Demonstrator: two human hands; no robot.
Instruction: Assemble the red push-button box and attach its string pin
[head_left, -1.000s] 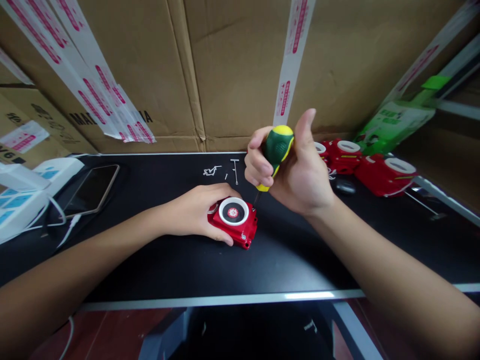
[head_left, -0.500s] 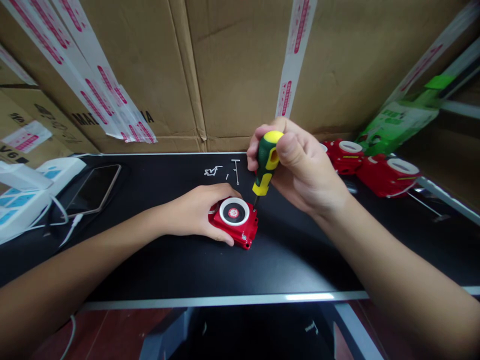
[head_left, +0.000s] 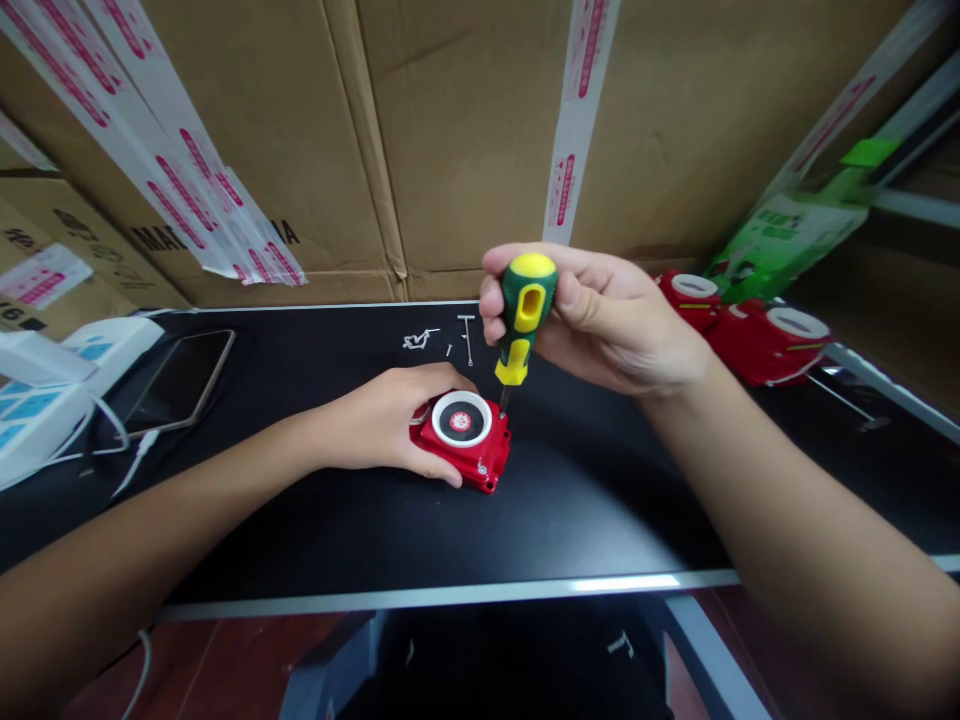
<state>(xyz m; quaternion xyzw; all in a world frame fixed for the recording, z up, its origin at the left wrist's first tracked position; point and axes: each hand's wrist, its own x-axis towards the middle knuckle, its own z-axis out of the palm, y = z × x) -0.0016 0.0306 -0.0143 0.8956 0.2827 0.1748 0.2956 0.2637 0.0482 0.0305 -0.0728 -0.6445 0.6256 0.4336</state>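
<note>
A left hand [head_left: 382, 415] clamped a red box [head_left: 463, 424] as the right hand [head_left: 611, 312] gripped a screwdriver [head_left: 523, 318] at its far right corner, seemingly unfinished, with a screw [head_left: 482, 469] seated near right.

The rectangular table with a matt black top [head_left: 360, 550] and pale metal edging carried a squarish glossy red housing with a white ring [head_left: 465, 442] near its middle. Beyond that lay a thin T-shaped metal tool [head_left: 468, 342], a tiny silver screw [head_left: 449, 351] and a crumpled whitish piece [head_left: 417, 341]. A dark, slim smartphone [head_left: 184, 382] lay left, beside a white and blue plastic power strip [head_left: 64, 385]; two bulky red housings with white rings [head_left: 750, 345] sat right.
</note>
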